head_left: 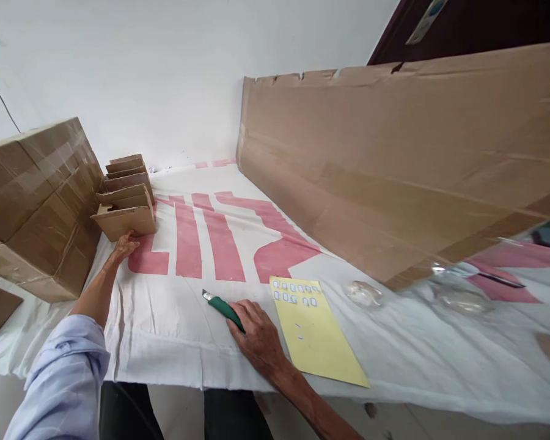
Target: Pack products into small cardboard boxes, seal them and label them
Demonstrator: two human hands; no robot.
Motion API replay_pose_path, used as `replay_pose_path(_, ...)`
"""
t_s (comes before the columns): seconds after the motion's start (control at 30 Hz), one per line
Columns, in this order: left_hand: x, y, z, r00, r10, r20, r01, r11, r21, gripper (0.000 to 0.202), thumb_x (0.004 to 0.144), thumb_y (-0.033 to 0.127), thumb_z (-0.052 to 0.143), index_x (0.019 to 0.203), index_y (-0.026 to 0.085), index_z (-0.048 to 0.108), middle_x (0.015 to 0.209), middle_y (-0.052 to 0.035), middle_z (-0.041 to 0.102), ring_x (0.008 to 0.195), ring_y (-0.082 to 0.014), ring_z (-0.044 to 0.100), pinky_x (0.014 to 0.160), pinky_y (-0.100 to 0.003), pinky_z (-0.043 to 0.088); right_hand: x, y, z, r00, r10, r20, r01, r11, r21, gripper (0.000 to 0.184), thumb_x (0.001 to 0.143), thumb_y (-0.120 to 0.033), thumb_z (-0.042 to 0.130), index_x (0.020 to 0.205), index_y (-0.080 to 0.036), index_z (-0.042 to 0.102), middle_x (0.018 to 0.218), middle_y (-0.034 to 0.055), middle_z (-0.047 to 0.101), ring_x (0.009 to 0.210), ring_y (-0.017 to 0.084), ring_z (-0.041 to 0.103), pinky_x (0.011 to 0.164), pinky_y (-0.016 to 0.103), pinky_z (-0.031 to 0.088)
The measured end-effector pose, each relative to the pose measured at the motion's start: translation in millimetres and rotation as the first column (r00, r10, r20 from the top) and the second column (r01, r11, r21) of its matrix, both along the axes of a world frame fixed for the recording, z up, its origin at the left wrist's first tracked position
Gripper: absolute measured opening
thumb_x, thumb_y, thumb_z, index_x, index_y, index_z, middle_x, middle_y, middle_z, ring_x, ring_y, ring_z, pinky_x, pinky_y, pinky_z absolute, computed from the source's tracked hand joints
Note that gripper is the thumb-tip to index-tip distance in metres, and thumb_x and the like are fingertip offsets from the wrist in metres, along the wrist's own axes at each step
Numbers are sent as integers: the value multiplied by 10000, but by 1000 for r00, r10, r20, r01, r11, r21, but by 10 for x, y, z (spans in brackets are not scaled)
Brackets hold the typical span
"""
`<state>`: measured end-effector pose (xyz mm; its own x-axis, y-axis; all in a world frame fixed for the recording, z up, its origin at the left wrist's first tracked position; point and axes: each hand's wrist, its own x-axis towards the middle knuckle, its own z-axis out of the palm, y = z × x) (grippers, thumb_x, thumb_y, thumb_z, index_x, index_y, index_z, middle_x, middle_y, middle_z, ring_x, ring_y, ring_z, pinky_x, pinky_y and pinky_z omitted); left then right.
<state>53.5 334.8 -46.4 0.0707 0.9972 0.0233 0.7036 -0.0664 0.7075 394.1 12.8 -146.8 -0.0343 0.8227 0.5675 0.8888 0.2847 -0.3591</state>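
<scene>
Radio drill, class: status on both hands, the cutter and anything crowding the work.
Left hand at front box, lower edge. Right hand on green cutter. Taped cartons crowd the box's left; yellow sheet beside right hand.

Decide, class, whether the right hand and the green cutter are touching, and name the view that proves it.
Touching. The head view shows it: the rear of the green cutter sits between the thumb and fingers of the right hand.

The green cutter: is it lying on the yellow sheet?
No, the green cutter is in the right hand, to the left of the yellow sheet.
</scene>
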Motion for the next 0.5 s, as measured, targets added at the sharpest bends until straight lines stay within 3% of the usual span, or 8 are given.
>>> replay_pose_path(0.13, -117, -308, 19, 996, -90, -29, 90, 996, 28, 404, 1014, 355, 730, 1364, 173, 641, 1326, -119, 679, 1092, -263, 710, 926, -465, 633, -7, 0, -8, 1000, 2, 13, -2, 1000, 23, 225, 1012, -197, 565, 1222, -193, 648, 1076, 93, 705, 974, 275, 645, 841, 401, 530)
replay_pose_path(0.23, -209, -656, -27, 990, -135, -39, 136, 990, 42, 494, 918, 285, 765, 1383, 167, 645, 1304, -126, 694, 987, -247, 728, 856, -410, 631, -14, 10, -22, 1000, -3, 14, 2, 1000, 30, 248, 993, -181, 566, 1226, -203, 646, 1072, 92, 704, 971, 276, 649, 835, 404, 536)
replay_pose_path(0.37, -412, -1276, -115, 990, -131, -53, 136, 987, 87, 612, 824, 282, 744, 1422, 206, 637, 1380, -139, 675, 1087, -283, 719, 820, -376, 616, -21, 6, -56, 1000, 6, 3, -6, 999, 44, 243, 982, -188, 550, 1206, -213, 642, 1047, 94, 706, 957, 279, 652, 827, 407, 539)
replay_pose_path(0.5, -761, -2000, -160, 995, -37, -93, 48, 992, 119, 593, 804, 283, 750, 1389, 242, 661, 1409, -118, 674, 1128, -272, 709, 793, -351, 610, 1, -37, -147, 1000, 21, 0, -21, 994, 108, 226, 1004, -256, 525, 1191, -212, 645, 1015, 101, 711, 954, 292, 656, 834, 415, 533)
